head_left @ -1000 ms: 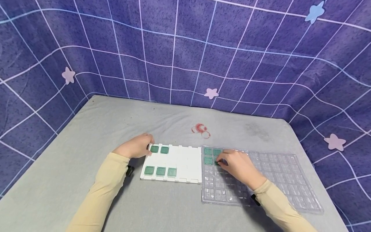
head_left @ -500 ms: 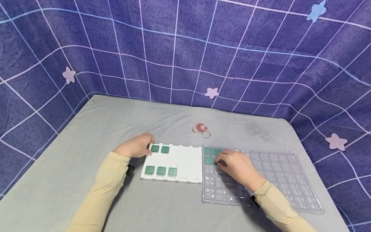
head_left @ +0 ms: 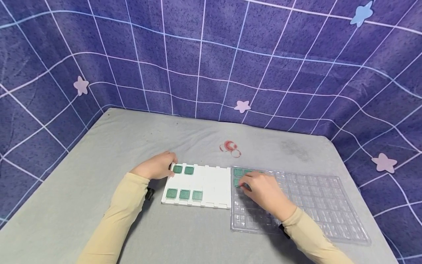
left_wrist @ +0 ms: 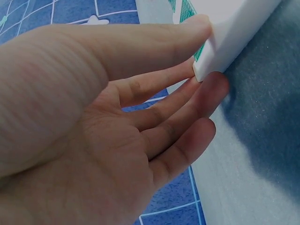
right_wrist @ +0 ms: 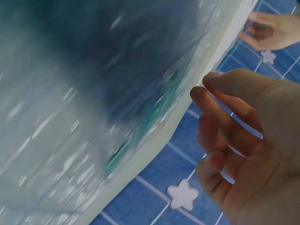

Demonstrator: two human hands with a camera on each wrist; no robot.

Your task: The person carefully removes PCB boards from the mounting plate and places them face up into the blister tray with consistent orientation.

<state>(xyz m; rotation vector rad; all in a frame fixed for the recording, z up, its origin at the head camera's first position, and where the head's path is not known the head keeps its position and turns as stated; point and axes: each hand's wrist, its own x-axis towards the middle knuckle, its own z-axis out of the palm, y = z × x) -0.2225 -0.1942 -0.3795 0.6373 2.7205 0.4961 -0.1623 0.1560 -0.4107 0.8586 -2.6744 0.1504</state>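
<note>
Left hand [head_left: 155, 167]: pinches white rectangular plastic tray [head_left: 201, 181].
Right hand [head_left: 265, 191]: fingertips nearly together over clear compartmented plastic tray [head_left: 316, 205]; can't tell if holding anything.
Green square boards [head_left: 184, 194]: beside both hands, in both trays.

Glossy clear plastic tray [head_left: 316, 189]; smooth, matt white holder [head_left: 207, 179]; matt, faintly wrinkled grey cloth [head_left: 194, 234].

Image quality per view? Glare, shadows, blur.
Head: bright, mostly sharp; soft shadows on the gray cloth; backdrop grid lines bow, lens or folds unclear. Left wrist: dimmer, dark shadow on the cloth, right of the left hand. Right wrist: glare streaks and dark shadow across the clear tray, green boards blurred.
</note>
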